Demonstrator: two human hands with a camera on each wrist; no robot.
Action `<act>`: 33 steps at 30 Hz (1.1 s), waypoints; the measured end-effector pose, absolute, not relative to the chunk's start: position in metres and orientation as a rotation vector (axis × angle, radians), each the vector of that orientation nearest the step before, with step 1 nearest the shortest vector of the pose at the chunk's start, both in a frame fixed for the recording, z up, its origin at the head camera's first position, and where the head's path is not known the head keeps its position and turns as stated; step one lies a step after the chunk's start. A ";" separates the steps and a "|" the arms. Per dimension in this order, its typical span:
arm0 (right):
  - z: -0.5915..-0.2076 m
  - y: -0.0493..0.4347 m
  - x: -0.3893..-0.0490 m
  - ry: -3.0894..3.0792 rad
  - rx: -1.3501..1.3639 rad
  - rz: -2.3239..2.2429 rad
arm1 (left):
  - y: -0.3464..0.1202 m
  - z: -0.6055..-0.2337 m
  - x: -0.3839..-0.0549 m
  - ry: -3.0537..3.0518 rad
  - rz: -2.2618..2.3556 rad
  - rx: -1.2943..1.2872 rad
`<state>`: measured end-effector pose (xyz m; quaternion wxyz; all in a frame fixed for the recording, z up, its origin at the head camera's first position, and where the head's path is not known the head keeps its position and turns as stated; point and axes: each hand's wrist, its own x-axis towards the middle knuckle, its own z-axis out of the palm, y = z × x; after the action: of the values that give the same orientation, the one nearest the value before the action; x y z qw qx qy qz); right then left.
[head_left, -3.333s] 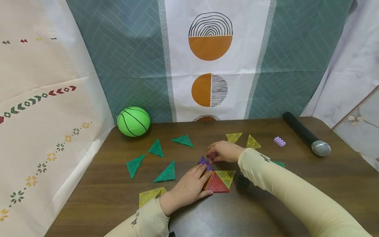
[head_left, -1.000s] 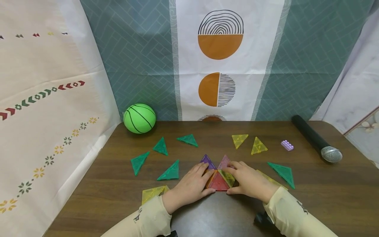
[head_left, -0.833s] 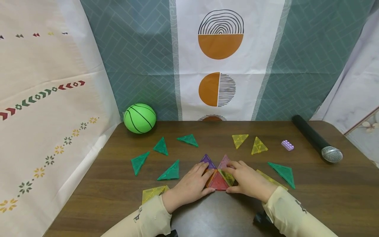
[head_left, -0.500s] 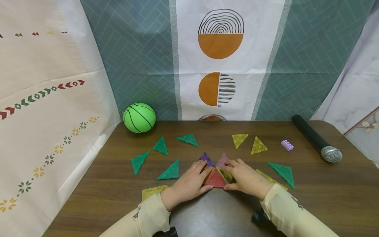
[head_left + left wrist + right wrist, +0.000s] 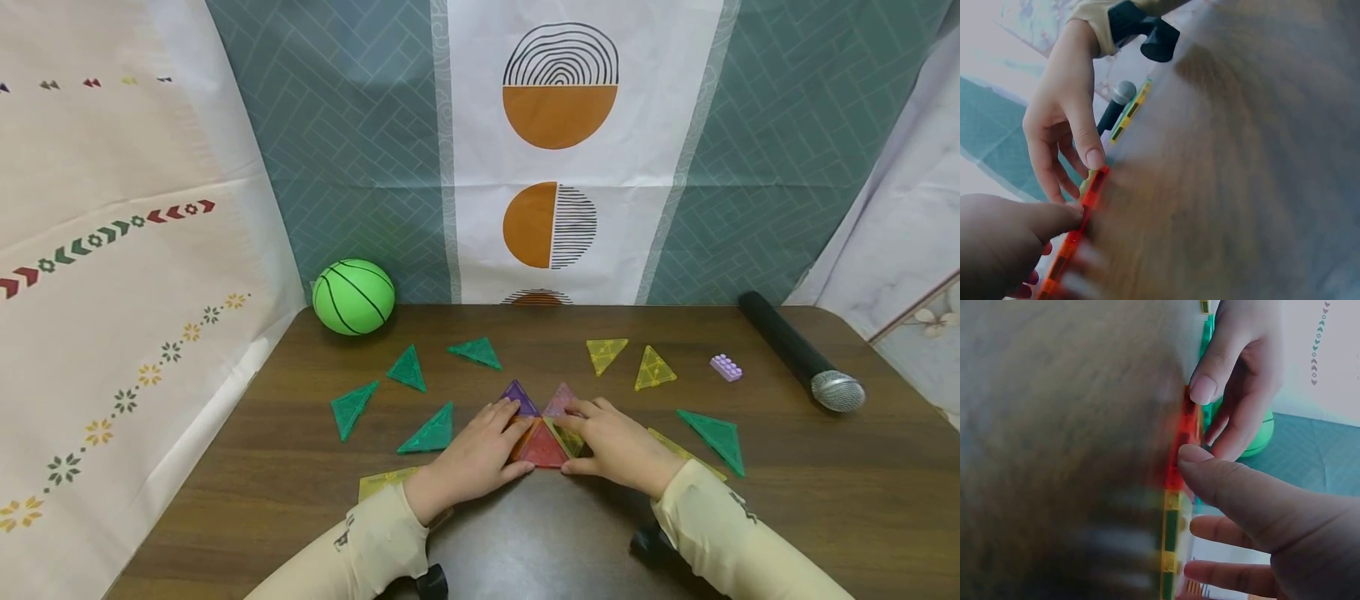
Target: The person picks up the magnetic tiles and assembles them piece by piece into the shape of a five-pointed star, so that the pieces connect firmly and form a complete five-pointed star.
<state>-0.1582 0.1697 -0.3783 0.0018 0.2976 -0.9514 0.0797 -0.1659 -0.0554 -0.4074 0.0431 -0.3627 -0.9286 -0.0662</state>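
Observation:
Translucent triangular magnetic tiles lie edge to edge mid-table: purple [image 5: 516,395], pink [image 5: 558,398], red [image 5: 543,450], a partly covered yellow one [image 5: 573,446] and a mostly hidden orange one [image 5: 522,443]. My left hand [image 5: 474,454] rests on the left side of this group, fingertips on the purple tile. On the right side lies my right hand [image 5: 624,442], its fingers over the pink and yellow tiles. In both wrist views, my thumbs touch the near edge of the red tile [image 5: 1094,187]. The fingers of both hands look fairly straight.
Several loose green triangles [image 5: 431,431] lie left, and another green triangle [image 5: 716,440] right. Two yellow triangles [image 5: 655,368] lie behind. More yellow tiles [image 5: 378,483] are partly under the forearms. A green ball [image 5: 353,297], lilac toy brick [image 5: 726,367] and microphone [image 5: 802,354] stand farther back.
My right hand has set the pink tile beside the purple one and come down on the group's right side. Both hands then slid the group slightly away and to the left.

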 end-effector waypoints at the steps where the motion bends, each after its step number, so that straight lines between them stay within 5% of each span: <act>1: -0.378 0.170 -0.158 -2.978 0.936 0.247 | -0.056 -0.406 -0.166 -2.835 -0.206 -1.111; 33: -0.311 0.245 -0.165 -3.013 0.800 0.297 | 0.020 -0.366 -0.158 -2.574 -0.274 -1.109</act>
<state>-0.1650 0.2448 -0.3106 0.0051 0.2556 -0.9621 0.0949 -0.1577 0.0197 -0.3656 0.1623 -0.3885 -0.9019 -0.0961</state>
